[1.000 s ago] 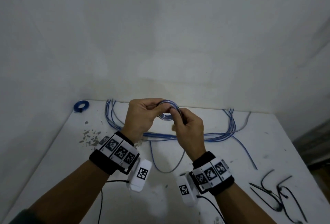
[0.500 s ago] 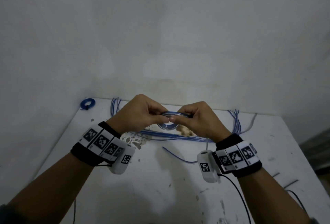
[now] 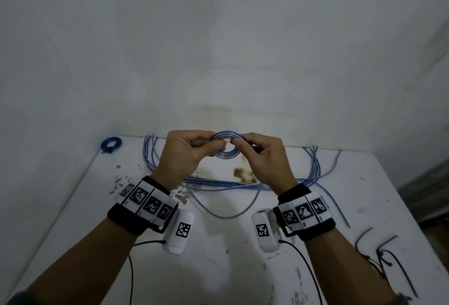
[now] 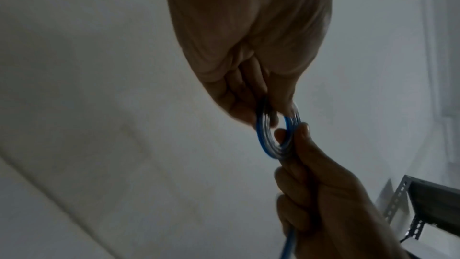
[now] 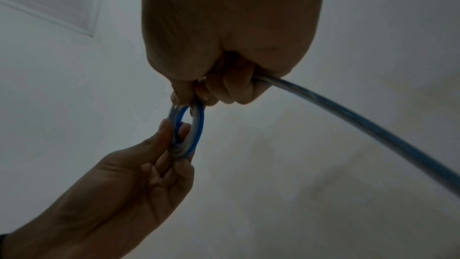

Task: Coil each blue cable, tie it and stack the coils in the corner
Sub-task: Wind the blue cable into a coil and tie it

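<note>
A small coil of blue cable (image 3: 226,146) is held in the air over the white table (image 3: 218,268), between both hands. My left hand (image 3: 192,151) pinches its left side with thumb and fingers. My right hand (image 3: 257,151) pinches its right side, and the cable's loose tail (image 5: 348,117) runs out through that fist. The wrist views show the coil (image 4: 273,135) (image 5: 189,131) edge-on between the fingertips. A tied blue coil (image 3: 111,143) lies in the table's far left corner. Several loose blue cables (image 3: 218,184) lie along the back of the table.
Black cable ties (image 3: 384,253) lie at the table's right front edge. White walls close in the back and left. Brown stains (image 3: 244,174) and chipped paint (image 3: 121,180) mark the tabletop. A dark metal shelf (image 4: 435,210) stands off to the right.
Both hands have turned the coil from near upright to flatter and now pinch it at opposite sides. The cable tail on the table has shifted.
</note>
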A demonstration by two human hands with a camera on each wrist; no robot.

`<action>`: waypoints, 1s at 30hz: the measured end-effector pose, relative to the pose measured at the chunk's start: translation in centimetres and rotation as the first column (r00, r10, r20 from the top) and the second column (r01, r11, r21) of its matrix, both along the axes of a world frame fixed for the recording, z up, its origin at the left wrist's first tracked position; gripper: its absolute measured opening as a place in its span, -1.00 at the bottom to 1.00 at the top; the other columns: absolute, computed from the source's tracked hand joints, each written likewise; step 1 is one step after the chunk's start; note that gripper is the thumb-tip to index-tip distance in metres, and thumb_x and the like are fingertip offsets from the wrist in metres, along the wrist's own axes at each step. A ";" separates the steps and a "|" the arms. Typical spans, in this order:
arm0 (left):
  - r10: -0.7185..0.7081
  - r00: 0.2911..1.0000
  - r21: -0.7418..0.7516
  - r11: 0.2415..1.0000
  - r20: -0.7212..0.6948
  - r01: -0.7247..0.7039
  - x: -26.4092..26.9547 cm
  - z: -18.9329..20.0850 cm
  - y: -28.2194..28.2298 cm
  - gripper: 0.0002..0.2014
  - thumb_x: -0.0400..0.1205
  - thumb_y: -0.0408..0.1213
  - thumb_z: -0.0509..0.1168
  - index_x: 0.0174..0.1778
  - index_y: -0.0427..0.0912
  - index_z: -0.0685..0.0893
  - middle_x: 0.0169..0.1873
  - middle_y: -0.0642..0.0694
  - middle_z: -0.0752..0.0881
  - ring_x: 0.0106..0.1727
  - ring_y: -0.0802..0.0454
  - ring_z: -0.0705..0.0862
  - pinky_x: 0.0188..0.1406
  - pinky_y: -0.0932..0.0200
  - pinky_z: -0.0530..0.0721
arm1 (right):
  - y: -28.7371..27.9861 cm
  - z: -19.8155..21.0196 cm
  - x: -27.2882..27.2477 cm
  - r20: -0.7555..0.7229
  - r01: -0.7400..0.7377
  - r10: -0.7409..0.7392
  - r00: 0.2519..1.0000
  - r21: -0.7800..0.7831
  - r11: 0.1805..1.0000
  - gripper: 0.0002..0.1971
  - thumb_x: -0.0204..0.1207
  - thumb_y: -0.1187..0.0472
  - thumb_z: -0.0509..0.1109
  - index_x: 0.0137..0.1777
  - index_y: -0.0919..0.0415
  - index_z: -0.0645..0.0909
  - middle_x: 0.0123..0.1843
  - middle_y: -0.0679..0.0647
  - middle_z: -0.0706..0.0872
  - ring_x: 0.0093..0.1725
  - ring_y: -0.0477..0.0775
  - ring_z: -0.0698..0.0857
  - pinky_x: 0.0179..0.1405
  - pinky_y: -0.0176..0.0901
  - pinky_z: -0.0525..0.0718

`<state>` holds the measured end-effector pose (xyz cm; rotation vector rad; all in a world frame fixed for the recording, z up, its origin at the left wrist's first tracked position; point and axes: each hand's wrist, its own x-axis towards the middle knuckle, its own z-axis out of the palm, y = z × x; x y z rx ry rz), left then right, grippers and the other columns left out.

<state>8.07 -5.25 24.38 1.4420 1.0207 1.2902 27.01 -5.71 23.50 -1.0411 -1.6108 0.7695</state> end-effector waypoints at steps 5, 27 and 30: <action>-0.182 0.940 0.010 0.981 -0.290 0.193 -0.9 1.6 0.7 -0.80 0.52 -0.46 0.50 0.06 -0.28 0.84 -0.17 -0.08 0.87 -0.15 0.02 0.85 -0.08 0.23 0.76 | 1.2 1.6 1.3 0.285 -0.119 0.110 0.952 0.016 0.993 -0.84 0.60 0.14 0.48 -0.05 0.19 0.85 -0.44 -0.02 0.69 -0.44 -0.16 0.51 -0.42 -0.24 0.45; -0.104 0.993 -0.152 0.982 0.048 0.111 -0.4 0.9 1.2 -0.82 0.45 -0.35 0.48 -0.08 -0.33 0.81 -0.26 -0.30 0.84 -0.25 -0.17 0.84 -0.27 0.15 0.78 | 0.7 2.5 1.1 0.077 -0.116 0.129 0.989 -0.149 0.982 -0.80 0.58 0.20 0.49 -0.22 0.31 0.77 -0.47 0.07 0.42 -0.43 -0.05 0.35 -0.41 -0.21 0.34; -0.032 0.989 -0.185 0.981 0.146 0.059 0.7 0.4 0.6 -0.85 0.49 -0.37 0.46 -0.08 -0.35 0.80 -0.24 -0.29 0.84 -0.23 -0.17 0.84 -0.28 0.16 0.77 | 0.1 2.0 -0.3 -0.042 -0.042 0.036 0.998 -0.169 0.985 -0.80 0.58 0.20 0.49 -0.29 0.12 0.76 -0.51 -0.05 0.42 -0.45 -0.07 0.32 -0.45 -0.20 0.33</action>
